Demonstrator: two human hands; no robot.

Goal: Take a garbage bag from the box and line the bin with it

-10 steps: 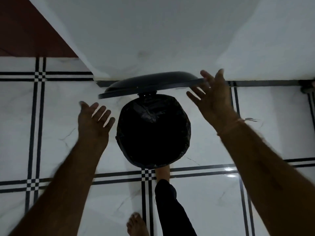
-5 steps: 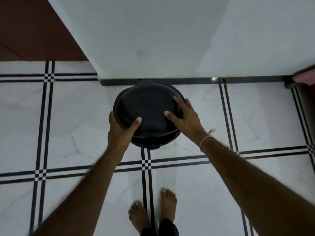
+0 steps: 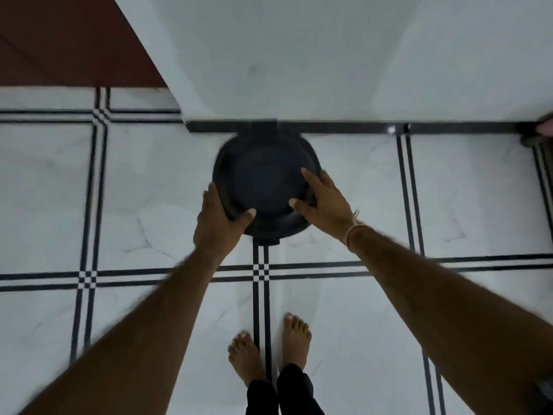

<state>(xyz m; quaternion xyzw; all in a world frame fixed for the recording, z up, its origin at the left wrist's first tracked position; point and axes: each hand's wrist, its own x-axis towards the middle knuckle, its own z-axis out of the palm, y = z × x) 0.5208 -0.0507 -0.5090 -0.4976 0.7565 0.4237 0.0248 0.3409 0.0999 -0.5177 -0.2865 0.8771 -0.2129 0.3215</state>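
Bin (image 3: pixel 266 187) stood on the tiled floor (image 3: pixel 466 205) hard against the wall's dark skirting (image 3: pixel 353 127), lid (image 3: pixel 263 175) shut, dead ahead of the bare feet. Both hands were on the lid rim: left hand (image 3: pixel 218 223) wrapped the near-left edge, thumb on top; right hand (image 3: pixel 323 202) lay over the near-right edge, fingers spread on the lid. Neither was clenched on anything else. Bin was round, no long axis; both hands equally near, one either side of centre. Any next move likely worked straight down or back from that symmetric hold. Lid hid the inside, so no bag or liner was visible; no box in view. Pedal area at the bin's near base was too dark to read.
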